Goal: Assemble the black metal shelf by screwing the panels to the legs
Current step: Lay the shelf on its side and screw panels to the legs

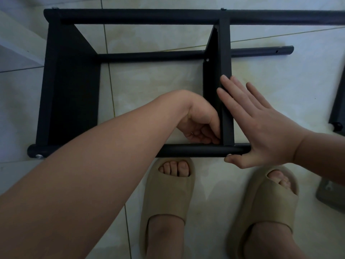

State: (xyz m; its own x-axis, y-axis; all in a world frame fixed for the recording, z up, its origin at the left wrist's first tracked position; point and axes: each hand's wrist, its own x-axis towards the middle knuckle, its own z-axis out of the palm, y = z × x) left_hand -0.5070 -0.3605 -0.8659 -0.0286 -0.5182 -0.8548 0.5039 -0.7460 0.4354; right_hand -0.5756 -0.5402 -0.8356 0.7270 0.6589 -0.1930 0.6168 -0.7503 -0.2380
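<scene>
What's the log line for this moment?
step: second panel to near leg | left hand: curled at inner corner, grasp unclear | right hand: flat on panel, thumb by screw

Dim, flat, bluish light leaves the black shelf point(134, 81) almost without surface detail on the pale floor tiles point(149, 40), shadows are faint, straight tubes bow toward the edges, and the sandals point(168, 193) look slightly soft.

The left hand point(201, 128) is reaching from the near left, fingers curling. The right hand point(261, 126) is lying flat, fingers straight.
</scene>
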